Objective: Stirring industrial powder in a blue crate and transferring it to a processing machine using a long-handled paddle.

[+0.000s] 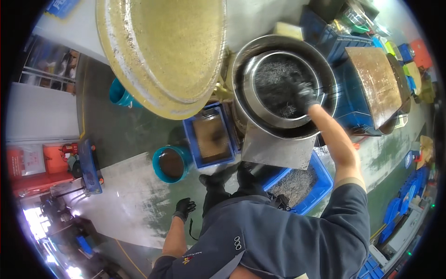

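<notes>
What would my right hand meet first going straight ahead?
Probably the dark, grey-speckled contents of the round silver metal basin; your dark-gloved right hand is blurred, so depth is unclear.

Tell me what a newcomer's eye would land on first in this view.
Probably the huge yellowish rounded piece at the top, left of centre. Next, to its right, the blurred, dark-gloved right hand reaching into a round metal pan. Then the bright turquoise bucket on the floor, left of centre.
</notes>
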Action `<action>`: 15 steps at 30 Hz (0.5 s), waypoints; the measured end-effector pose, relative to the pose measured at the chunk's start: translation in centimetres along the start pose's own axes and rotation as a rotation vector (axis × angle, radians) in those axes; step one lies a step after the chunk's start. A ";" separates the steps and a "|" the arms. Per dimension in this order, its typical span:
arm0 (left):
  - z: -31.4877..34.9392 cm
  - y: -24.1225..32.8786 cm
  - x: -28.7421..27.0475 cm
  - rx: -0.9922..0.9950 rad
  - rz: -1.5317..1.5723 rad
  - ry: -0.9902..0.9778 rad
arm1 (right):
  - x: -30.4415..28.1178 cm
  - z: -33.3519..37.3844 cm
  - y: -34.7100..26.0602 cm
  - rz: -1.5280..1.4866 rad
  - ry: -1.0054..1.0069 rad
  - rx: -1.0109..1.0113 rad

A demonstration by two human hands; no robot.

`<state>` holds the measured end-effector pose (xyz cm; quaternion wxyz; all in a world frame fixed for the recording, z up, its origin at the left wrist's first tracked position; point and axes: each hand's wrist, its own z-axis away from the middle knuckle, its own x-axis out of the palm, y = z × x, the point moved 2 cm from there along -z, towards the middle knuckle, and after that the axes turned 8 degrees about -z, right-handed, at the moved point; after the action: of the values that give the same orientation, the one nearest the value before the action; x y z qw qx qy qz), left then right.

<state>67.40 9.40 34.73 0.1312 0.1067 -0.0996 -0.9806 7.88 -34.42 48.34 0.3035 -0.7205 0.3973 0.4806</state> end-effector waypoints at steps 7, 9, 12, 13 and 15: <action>2.1 -0.4 0.6 0.062 0.116 0.014 | 2.7 -2.4 2.1 0.053 -0.127 0.270; 0.9 -1.6 -0.6 -0.017 0.095 0.006 | 3.7 -2.0 2.6 -0.368 -0.339 0.582; 0.1 -3.2 -0.9 -0.034 0.132 -0.009 | 4.0 -0.4 4.6 -0.123 -0.144 0.312; -0.2 -3.5 -0.5 -0.032 0.134 -0.015 | 4.0 0.3 4.9 0.040 -0.134 0.079; -0.1 -5.1 -1.1 -0.004 0.096 0.002 | 0.0 -1.9 0.5 -0.357 -0.286 0.432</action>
<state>67.25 14.51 33.68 0.1785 0.1025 -0.1027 -0.9732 8.33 -36.18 49.00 0.5821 -0.6228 0.3107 0.4204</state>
